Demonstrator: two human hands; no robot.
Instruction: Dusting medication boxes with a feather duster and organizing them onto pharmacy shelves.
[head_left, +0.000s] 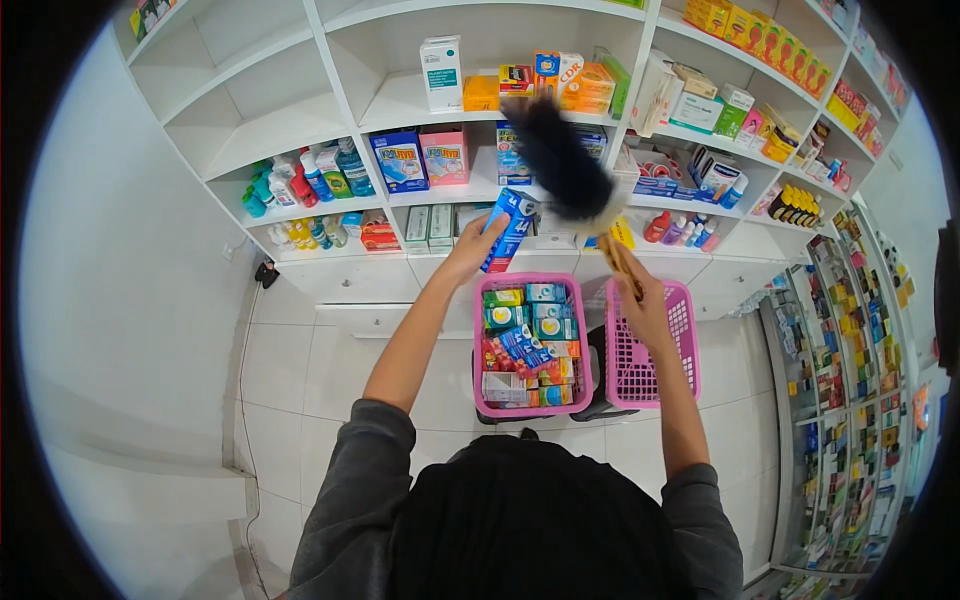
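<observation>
My left hand (472, 251) grips a blue medicine carton (511, 231) with a red lower end, tilted in front of the shelves. A feather duster (566, 161) with a dark, motion-blurred head is in my right hand (641, 300), held by its wooden handle (621, 262). The duster's head is raised to the upper right of the carton and hides part of the shelf behind it. Below my hands, a pink plastic basket (480, 341) holds several medicine boxes, among them similar blue cartons (521, 346). A second pink basket (679, 322) stands to its right, partly behind my right forearm.
White shelves (420, 196) with boxes and bottles span the front, above drawers (341, 283). Koolfever boxes (401, 161) stand left of the duster. A stocked display case (832, 397) lines the right side. On the left, a cable (244, 375) runs along the wall.
</observation>
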